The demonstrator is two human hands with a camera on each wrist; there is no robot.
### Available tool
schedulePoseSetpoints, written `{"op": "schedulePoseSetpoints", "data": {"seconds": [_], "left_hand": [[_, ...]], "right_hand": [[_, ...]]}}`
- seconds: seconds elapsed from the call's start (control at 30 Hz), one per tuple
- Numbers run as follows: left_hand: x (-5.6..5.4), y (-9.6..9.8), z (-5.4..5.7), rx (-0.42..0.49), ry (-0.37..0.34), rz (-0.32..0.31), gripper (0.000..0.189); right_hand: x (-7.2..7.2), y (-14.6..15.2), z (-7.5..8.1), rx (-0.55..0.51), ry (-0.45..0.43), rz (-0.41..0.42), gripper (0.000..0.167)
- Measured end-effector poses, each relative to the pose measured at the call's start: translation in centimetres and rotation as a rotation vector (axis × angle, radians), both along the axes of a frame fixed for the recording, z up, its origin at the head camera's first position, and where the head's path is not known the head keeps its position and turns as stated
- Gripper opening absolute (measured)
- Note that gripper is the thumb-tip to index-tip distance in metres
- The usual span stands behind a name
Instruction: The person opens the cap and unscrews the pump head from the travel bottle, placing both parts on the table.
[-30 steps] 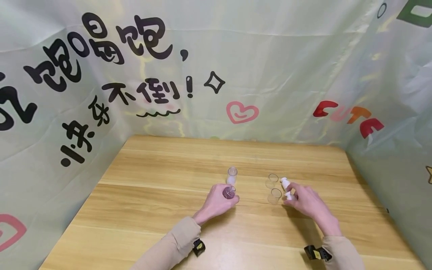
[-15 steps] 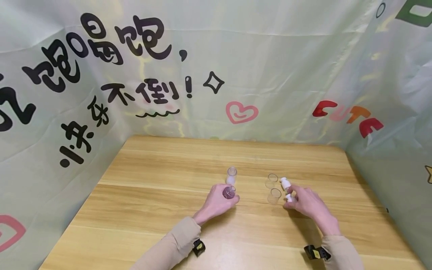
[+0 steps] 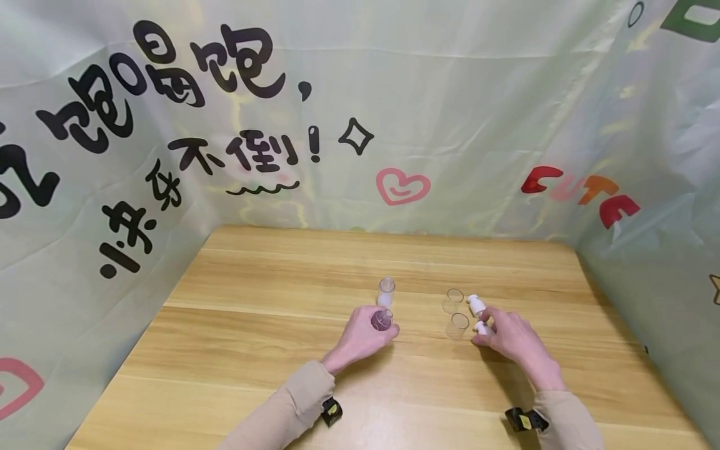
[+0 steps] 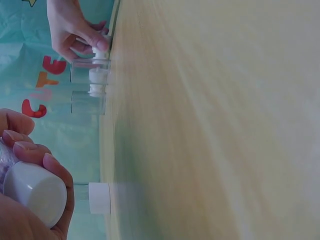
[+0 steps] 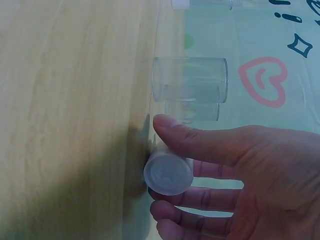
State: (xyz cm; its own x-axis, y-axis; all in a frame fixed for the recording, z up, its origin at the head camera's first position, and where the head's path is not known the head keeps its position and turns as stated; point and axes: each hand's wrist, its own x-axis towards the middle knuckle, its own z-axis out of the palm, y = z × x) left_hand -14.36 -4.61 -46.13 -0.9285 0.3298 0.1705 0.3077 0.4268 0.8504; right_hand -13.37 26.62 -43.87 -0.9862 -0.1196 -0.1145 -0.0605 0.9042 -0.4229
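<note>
My left hand (image 3: 362, 331) grips a small clear bottle (image 3: 382, 320) near the middle of the table; its white base (image 4: 36, 195) faces the left wrist camera. Just beyond stands a similar bottle (image 3: 386, 292) with a white lower part. On the right, my right hand (image 3: 512, 337) holds a small white pump head (image 3: 482, 329) between thumb and fingers, low at the table. The round end of this pump head (image 5: 168, 173) shows in the right wrist view. A second white pump head (image 3: 476, 305) lies right beyond my fingertips.
Two clear open-topped cylinders, a nearer one (image 3: 458, 326) and a farther one (image 3: 452, 301), stand left of the pump heads. Printed cloth walls (image 3: 450, 112) enclose the wooden table (image 3: 270, 269) at the back and sides.
The nearer pump head has shifted very slightly toward me with my right fingers. My left hand and its bottle stay in place.
</note>
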Motion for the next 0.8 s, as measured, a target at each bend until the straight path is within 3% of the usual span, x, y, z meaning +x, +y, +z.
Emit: {"op": "schedulePoseSetpoints", "data": {"seconds": [0.23, 0.43, 0.53, 0.7, 0.8], "left_hand": [[-0.04, 0.05, 0.0, 0.013, -0.004, -0.006, 0.032], [-0.06, 0.05, -0.03, 0.078, -0.079, 0.0, 0.029], [-0.11, 0.01, -0.06, 0.112, -0.11, 0.013, 0.026], [-0.23, -0.07, -0.14, 0.126, -0.089, 0.032, 0.02], [-0.28, -0.08, -0.15, 0.131, -0.074, 0.028, 0.015]], "right_hand": [[0.03, 0.08, 0.3, -0.007, -0.025, -0.028, 0.041], [0.14, 0.18, 0.42, -0.031, 0.0, -0.033, 0.041], [0.14, 0.19, 0.42, -0.024, 0.074, -0.026, 0.043], [0.17, 0.07, 0.41, -0.001, 0.246, -0.051, 0.042], [0.21, -0.05, 0.48, -0.005, 0.302, -0.065, 0.041]]}}
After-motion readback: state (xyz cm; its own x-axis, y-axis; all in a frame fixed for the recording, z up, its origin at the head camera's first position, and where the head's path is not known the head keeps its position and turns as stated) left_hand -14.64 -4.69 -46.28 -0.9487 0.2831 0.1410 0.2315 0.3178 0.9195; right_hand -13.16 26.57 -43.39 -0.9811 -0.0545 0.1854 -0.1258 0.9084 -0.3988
